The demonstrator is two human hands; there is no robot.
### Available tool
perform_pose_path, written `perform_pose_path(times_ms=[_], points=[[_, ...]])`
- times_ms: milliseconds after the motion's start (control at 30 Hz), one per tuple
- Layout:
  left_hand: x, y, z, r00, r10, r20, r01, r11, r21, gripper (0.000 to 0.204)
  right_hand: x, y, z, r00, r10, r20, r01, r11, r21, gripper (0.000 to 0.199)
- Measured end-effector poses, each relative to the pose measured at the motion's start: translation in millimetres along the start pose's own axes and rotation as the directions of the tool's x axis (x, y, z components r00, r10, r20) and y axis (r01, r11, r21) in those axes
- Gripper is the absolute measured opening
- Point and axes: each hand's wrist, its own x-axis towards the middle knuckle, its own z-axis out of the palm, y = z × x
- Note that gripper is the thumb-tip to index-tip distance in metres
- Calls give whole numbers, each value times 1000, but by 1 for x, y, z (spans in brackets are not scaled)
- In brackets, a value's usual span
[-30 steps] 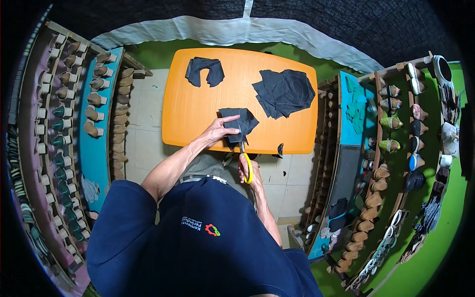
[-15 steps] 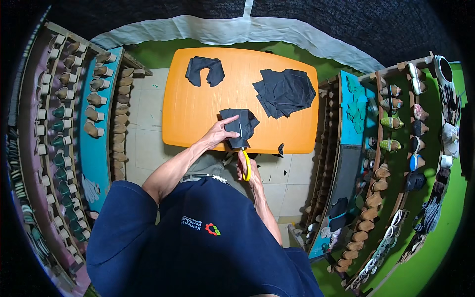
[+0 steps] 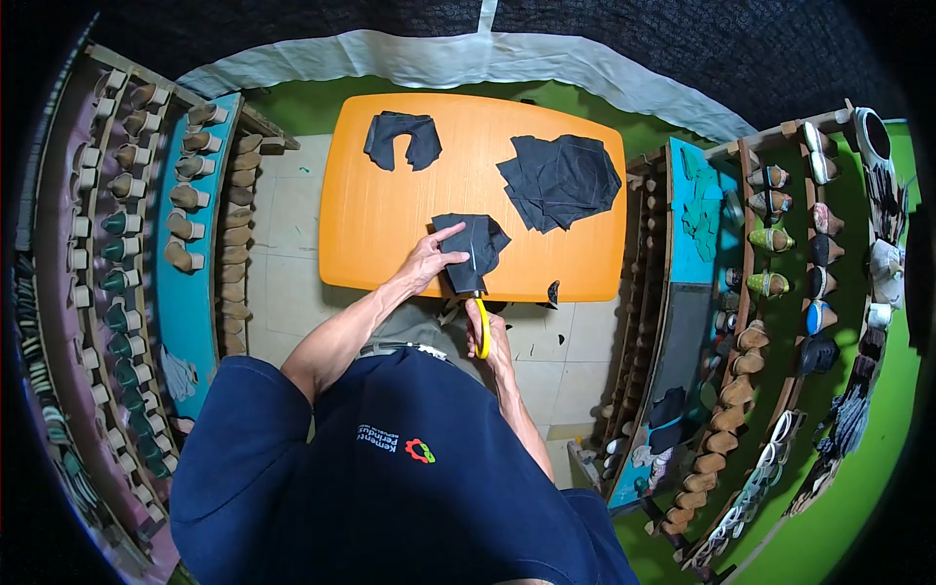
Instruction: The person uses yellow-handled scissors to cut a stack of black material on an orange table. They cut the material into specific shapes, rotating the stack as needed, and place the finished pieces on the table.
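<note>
A black sheet-material piece (image 3: 490,240) lies at the table's near edge, with a pale line across it. My left hand (image 3: 429,261) grips its left side, index finger and thumb spread over the top; the other fingers are partly hidden. In my right hand (image 3: 496,341) is a pair of scissors with yellow handles (image 3: 485,331), just below the table edge. The scissor blades reach up to the lower edge of the piece, where they are mostly covered. A U-shaped black piece (image 3: 421,142) rests at the far left of the orange table (image 3: 390,214), and a stack of black pieces (image 3: 565,180) at the right.
A small black scrap (image 3: 553,292) sits at the table's near right edge, and more scraps lie on the tiled floor (image 3: 541,375). Racks of shoe lasts (image 3: 190,195) stand to the left; shelves with lasts and shoes (image 3: 770,239) stand to the right.
The scissors and my right hand have shifted very slightly, and less of the blade shows over the black piece. My left hand stays in nearly the same place.
</note>
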Motion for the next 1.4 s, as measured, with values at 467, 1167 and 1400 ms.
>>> perform_pose_path(times_ms=[467,1167,1400], points=[[-12,-8,8,1000,5,20,-6,999,42,80,13,-1,3,1000,-29,5,29,999,19,56],[67,132,-14,780,-349,519,70,873,482,93,17,47,-35,854,-424,301,273,859,434,51],[63,143,-25,942,-52,331,-189,732,654,74,-6,40,-69,940,-300,165,341,792,-506,49]])
